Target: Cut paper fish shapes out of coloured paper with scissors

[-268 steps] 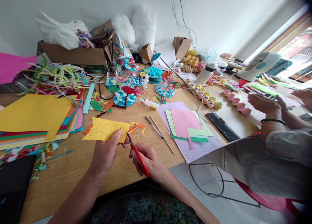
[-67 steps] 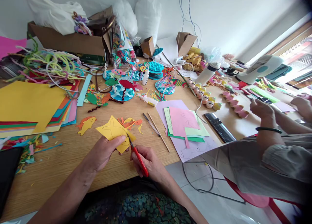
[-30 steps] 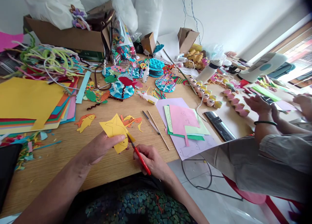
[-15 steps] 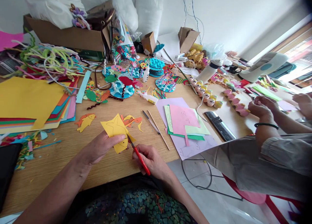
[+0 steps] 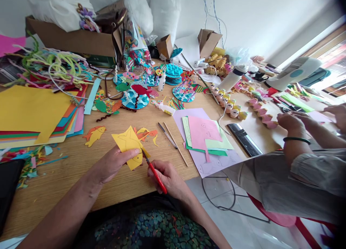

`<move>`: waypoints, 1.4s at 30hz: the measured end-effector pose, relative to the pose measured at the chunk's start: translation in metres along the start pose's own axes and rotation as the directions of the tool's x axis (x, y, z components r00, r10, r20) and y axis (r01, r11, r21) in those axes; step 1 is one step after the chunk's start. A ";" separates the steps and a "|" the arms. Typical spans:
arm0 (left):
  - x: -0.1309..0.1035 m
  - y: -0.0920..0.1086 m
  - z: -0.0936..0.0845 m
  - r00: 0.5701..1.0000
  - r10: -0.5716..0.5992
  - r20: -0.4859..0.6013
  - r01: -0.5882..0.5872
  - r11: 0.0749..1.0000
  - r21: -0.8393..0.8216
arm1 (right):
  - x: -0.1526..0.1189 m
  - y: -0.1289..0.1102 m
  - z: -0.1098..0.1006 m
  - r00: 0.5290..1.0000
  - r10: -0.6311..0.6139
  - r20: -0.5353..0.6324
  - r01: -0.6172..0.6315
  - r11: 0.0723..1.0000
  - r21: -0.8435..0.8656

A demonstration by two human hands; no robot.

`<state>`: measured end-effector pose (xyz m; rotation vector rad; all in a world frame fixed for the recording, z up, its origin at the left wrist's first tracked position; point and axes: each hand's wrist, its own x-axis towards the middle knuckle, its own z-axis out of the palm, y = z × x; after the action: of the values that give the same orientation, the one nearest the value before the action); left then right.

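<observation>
Between the thumb and fingers of my left hand [image 5: 115, 163] is a piece of yellow paper [image 5: 127, 140] with a fish outline drawn on it. My right hand [image 5: 168, 177] grips red-handled scissors [image 5: 157, 177], whose blades meet the paper's right edge. Orange and yellow paper scraps [image 5: 147, 133] lie just behind the paper. To the left, a yellow fish cutout [image 5: 95, 136] rests partly over an orange one [image 5: 88, 132]. A pen [image 5: 167, 135] and a thin wooden stick [image 5: 175, 144] lie right of the scraps.
Stacked coloured paper [image 5: 32, 110] and small scraps [image 5: 34, 162] are on the left. Pink and green sheets [image 5: 204, 131] lie on purple paper to the right. Glue bottles [image 5: 166, 109] and decorated discs [image 5: 135, 99] stand farther back. Another person's hands [image 5: 293, 121] are at the far right.
The scissors' blades have shifted slightly at the paper's edge, while my left hand stays nearly still. The other person's hands have moved a little to the right.
</observation>
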<state>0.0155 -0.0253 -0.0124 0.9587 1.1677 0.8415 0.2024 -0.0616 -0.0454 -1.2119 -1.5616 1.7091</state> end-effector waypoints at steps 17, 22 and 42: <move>-0.002 -0.007 0.014 0.989 0.007 -0.145 -0.020 0.996 -0.085 | 0.003 0.011 0.008 0.997 0.054 0.060 -0.071 0.943 0.325; -0.001 -0.008 0.014 0.991 0.010 -0.131 -0.018 0.998 -0.064 | 0.004 0.011 0.008 0.998 0.034 0.056 -0.050 0.945 0.324; 0.001 -0.008 0.015 0.991 -0.056 -0.118 0.038 0.988 -0.151 | 0.004 0.008 0.009 0.999 0.014 0.040 -0.028 0.932 0.362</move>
<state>0.0305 -0.0301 -0.0183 0.7635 1.2086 0.9459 0.1941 -0.0647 -0.0547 -1.0142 -1.1823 1.9373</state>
